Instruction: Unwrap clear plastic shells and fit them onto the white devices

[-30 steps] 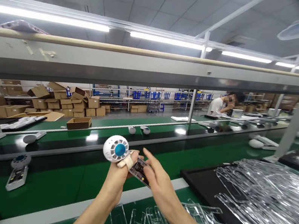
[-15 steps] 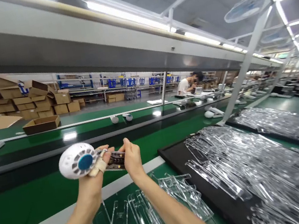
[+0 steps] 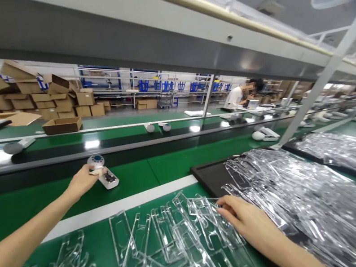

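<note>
There, a small white fan device was held in the grip of the left hand, fingers wrapped about its round head end, and it lay low against the green conveyor belt, just beyond the white stripe marking the near edge of that belt. A round white grille with a blue centre was seen at the device's head, and a short white body with a dark open panel ran out from it toward the stripe. The right hand was laid, fingers loosely spread and closed on nothing, upon a clear plastic shell in the heap on the tabletop, on the near side of the stripe. A black tray piled with more clear shells was set just right of that heap.
</note>
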`<state>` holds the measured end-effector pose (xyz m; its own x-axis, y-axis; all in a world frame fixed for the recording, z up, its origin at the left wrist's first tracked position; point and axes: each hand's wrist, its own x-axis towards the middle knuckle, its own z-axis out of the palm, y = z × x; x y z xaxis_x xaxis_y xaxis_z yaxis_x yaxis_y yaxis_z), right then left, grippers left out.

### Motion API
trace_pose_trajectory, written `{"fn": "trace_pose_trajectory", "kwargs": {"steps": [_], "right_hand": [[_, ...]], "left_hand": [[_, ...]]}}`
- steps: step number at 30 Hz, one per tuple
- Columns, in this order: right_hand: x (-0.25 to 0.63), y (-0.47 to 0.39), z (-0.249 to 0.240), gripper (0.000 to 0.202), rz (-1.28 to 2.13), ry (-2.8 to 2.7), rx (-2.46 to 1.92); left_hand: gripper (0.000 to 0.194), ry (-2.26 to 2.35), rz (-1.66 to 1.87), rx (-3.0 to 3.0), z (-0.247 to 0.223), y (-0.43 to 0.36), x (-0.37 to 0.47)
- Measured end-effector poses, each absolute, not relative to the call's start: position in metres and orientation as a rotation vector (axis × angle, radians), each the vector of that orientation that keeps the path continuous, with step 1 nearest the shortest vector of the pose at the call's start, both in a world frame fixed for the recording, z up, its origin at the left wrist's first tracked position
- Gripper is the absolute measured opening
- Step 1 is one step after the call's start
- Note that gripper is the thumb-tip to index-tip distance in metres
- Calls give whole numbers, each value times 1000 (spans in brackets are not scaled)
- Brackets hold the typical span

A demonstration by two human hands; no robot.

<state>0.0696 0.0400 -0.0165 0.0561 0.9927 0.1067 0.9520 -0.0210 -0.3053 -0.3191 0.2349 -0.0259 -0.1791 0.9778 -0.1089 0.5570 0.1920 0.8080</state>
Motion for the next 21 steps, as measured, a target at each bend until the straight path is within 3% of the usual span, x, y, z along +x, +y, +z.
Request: {"fn": "trace_pose_trajectory", "kwargs": {"steps": [4, 8, 14, 21], "right_hand": [[32, 33, -25, 28, 152, -2167, -2039], [2, 33, -38, 17, 131, -2284, -2144], [-6, 36, -49, 40, 213, -2240, -2179], [4, 36, -31, 39, 207, -2168, -2267]], "left_hand": [[43, 1769, 368, 1727, -11, 179, -313], [40, 1769, -44, 1980, -12, 132, -297], [31, 1771, -38, 2055, -27, 124, -278], [25, 1784, 19, 2137, -39, 135, -260]]}}
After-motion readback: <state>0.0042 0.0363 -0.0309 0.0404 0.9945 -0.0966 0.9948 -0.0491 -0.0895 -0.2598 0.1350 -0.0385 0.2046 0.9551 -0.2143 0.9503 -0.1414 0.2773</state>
